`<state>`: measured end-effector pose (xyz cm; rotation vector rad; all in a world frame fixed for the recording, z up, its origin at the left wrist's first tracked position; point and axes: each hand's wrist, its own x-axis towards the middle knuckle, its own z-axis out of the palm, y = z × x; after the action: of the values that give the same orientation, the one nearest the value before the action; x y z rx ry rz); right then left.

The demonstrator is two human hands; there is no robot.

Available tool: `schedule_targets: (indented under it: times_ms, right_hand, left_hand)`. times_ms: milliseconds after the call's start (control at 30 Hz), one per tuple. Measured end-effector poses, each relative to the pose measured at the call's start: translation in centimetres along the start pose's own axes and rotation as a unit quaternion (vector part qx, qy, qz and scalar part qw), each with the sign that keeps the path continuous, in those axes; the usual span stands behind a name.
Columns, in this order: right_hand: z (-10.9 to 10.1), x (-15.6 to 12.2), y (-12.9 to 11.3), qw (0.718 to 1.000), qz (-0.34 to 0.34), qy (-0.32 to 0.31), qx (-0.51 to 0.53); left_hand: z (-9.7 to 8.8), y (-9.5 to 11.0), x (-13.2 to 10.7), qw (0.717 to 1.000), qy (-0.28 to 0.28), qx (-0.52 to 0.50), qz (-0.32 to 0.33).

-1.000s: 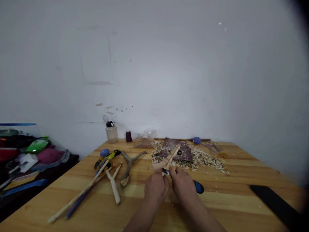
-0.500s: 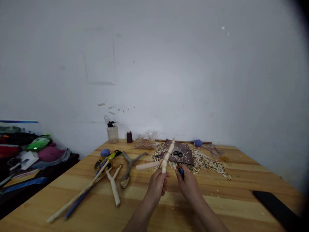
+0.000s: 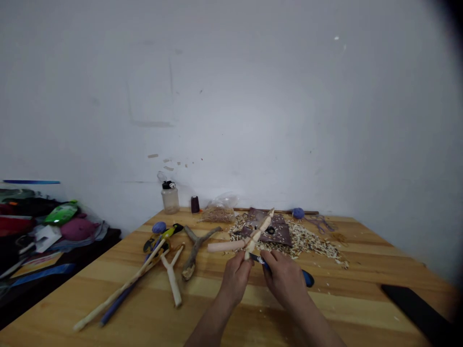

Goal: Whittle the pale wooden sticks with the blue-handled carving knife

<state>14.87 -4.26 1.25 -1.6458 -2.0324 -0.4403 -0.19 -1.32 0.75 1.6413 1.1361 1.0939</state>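
My left hand [image 3: 236, 279] is closed round the stem of a pale, peeled forked stick [image 3: 249, 238], held above the wooden table [image 3: 347, 299]. One prong points left, the other up and to the right. My right hand [image 3: 285, 279] grips a blue-handled knife [image 3: 285, 270]. Its blade touches the stick just beside my left fingers. The knife's blue handle end sticks out to the right of my hand.
Wood shavings [image 3: 307, 238] and a dark sheet [image 3: 271, 226] with scissors lie beyond my hands. To the left are a bark-covered fork [image 3: 193, 248], a small peeled fork [image 3: 171, 274], long sticks [image 3: 119, 289] and a bottle [image 3: 170, 197]. A black flat object [image 3: 419, 311] lies at right.
My right hand has brought the knife back down so that its blade meets the stick. The stick's upper prong has tilted more to the right.
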Motion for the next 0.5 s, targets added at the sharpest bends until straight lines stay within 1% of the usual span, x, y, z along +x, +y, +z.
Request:
schedule_targets:
  times_ms: [167, 367, 500]
  right_hand:
    - [-0.28, -0.03, -0.15, 1.0, -0.02, 0.002, -0.02]
    - [-0.52, 0.03, -0.34, 0.999, -0.021, -0.008, -0.042]
    - [-0.45, 0.04, -0.3, 0.999, -0.023, 0.001, -0.041]
  left_hand:
    - [-0.03, 0.19, -0.11, 0.999, 0.001, 0.006, 0.034]
    - [0.0, 0.48, -0.23, 0.999, 0.006, 0.021, 0.038]
    - [-0.04, 0.57, -0.18, 0.999, 0.007, 0.031, 0.03]
